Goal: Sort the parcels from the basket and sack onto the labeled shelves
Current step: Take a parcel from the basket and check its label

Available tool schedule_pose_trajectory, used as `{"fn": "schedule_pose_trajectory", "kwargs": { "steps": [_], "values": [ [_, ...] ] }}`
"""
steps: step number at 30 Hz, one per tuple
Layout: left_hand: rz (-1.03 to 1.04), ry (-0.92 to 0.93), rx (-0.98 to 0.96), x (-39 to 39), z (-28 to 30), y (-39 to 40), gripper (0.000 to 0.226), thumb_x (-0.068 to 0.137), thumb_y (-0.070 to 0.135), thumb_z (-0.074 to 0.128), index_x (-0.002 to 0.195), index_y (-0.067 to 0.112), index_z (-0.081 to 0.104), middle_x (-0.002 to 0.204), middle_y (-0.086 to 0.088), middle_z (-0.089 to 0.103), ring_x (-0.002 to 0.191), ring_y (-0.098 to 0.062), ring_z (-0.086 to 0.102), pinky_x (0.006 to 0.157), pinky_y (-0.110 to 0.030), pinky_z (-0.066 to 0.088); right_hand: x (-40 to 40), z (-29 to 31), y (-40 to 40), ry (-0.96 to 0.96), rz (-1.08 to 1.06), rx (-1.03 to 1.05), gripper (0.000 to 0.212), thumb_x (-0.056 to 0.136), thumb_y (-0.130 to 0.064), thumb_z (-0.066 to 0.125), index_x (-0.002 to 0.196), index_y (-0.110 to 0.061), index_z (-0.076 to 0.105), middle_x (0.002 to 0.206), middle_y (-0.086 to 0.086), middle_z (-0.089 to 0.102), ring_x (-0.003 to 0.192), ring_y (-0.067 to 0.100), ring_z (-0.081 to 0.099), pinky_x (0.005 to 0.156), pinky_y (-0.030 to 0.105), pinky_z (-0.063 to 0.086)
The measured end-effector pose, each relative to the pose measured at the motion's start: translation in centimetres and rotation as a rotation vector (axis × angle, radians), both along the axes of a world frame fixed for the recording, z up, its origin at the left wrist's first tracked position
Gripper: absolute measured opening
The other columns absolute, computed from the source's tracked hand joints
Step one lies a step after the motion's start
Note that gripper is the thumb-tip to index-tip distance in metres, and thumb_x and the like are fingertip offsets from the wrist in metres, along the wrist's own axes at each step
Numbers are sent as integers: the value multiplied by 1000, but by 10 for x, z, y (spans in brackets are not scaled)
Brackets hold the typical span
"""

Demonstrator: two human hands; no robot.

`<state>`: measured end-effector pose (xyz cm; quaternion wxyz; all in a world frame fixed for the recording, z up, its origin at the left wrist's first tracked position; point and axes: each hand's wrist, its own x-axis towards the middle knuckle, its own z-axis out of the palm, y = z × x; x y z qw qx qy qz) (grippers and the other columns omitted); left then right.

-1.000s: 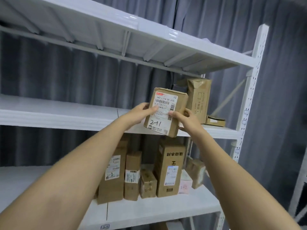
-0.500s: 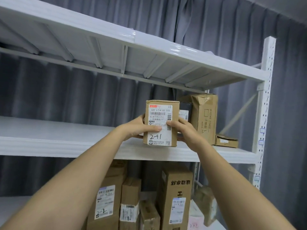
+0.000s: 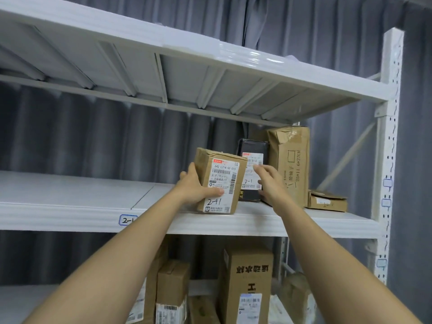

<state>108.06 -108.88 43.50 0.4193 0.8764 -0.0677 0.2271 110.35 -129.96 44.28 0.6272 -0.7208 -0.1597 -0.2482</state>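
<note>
Since half a second ago: right hand [image 3: 268, 183] has let go of the box [image 3: 218, 182] and drawn off to its right side, fingers spread and holding nothing; left hand [image 3: 195, 189] alone grips the box, thumb pressed across the label [image 3: 222, 183], fingers round the left face.

Item, nearest: two bare forearms reaching up from below.

Item: shelf tag [image 3: 127, 219] on the front lip of the middle shelf [image 3: 70, 206], handwritten "2-1".

Item: the box — small brown cardboard, upright and slightly turned, standing on the middle shelf close to its front edge. White shipping label with barcode, printed number, and a handwritten mark that reads as "2-1". Top edges creased and a little crushed.

Item, just behind and right: black parcel [image 3: 251, 176] with white label also marked "2-1"; then a tall brown carton [image 3: 291, 164], dented at its top; then a flat carton [image 3: 327, 202] lying down near the upright post [image 3: 389, 160].

Item, below: several brown cartons on the lower shelf, only partly in view.

Item, farthest: grey curtain [image 3: 304, 24] behind the rack.

Handling note, a judgement: the mark matches the tag, so the placement looks right. Best finished by sliding the box back from the lip with the left hand until it stands square beside the black parcel — without nudging that one over.
</note>
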Motion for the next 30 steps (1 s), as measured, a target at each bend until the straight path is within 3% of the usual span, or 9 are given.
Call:
{"fn": "schedule_pose_trajectory", "kwargs": {
  "steps": [4, 7, 11, 14, 17, 18, 21, 23, 30],
  "values": [
    [33, 6, -32, 14, -10, -21, 109, 62, 51, 83, 146, 26, 18, 141, -4, 44, 123, -23, 52, 96, -46, 51, 19, 1, -21, -13, -1, -9, 40, 96, -41, 55, 130, -20, 52, 126, 1, 56, 117, 21, 52, 92, 36, 45],
    [92, -17, -7, 35, -18, -31, 122, 41, 69, 72, 145, 30, 20, 142, -2, 45, 123, -21, 53, 95, -49, 51, 27, 1, -40, -24, -22, -49, 36, 99, -37, 52, 130, -18, 51, 117, -2, 54, 106, 14, 50, 84, 28, 41],
    [237, -49, -70, 21, -20, -59, 97, 69, 46, 79, 143, 18, 24, 139, -5, 46, 124, -23, 50, 98, -46, 48, 37, -2, -62, -21, 3, -44, 29, 101, -31, 50, 125, -16, 53, 111, -4, 53, 86, 4, 50, 64, 14, 38],
    [362, -66, -74, 29, -23, -65, 88, 77, 40, 76, 143, 14, 25, 141, -6, 39, 128, -24, 42, 99, -44, 43, 50, -9, -66, -49, -8, -116, 30, 101, -30, 50, 127, -15, 53, 115, -3, 53, 97, 10, 49, 71, 16, 40],
    [402, -72, -78, 32, -26, -69, 83, 78, 40, 75, 141, 15, 27, 139, -6, 40, 125, -22, 44, 94, -40, 45, 64, -17, -66, -73, -4, -169, 30, 98, -28, 54, 126, -18, 55, 121, 1, 56, 107, 15, 54, 89, 30, 50],
    [409, -69, -82, 33, -26, -70, 82, 79, 40, 74, 141, 15, 27, 138, -6, 40, 123, -22, 46, 91, -38, 46, 68, -19, -65, -76, -2, -181, 29, 98, -26, 55, 126, -19, 56, 119, 1, 57, 103, 14, 55, 89, 32, 51],
    [445, -62, -84, 36, -24, -73, 79, 80, 40, 74, 139, 15, 28, 135, -7, 42, 119, -22, 50, 90, -37, 47, 77, -22, -63, -91, 9, -231, 25, 98, -16, 52, 123, -18, 58, 105, -4, 54, 80, 1, 49, 69, 16, 44],
    [471, -53, -69, 39, -21, -72, 77, 80, 40, 74, 137, 14, 29, 135, -8, 43, 119, -23, 50, 89, -36, 46, 82, -21, -61, -101, 12, -248, 23, 98, -14, 51, 120, -18, 59, 102, -4, 54, 76, -2, 47, 65, 14, 40],
    [510, 30, -18, 70, -8, -58, 74, 79, 35, 77, 133, 10, 32, 129, -11, 48, 114, -24, 53, 86, -36, 49, 92, -10, -54, -122, -14, -295, 21, 95, -13, 51, 112, -17, 64, 104, -2, 59, 84, 10, 52, 72, 26, 41]
  ]
}}
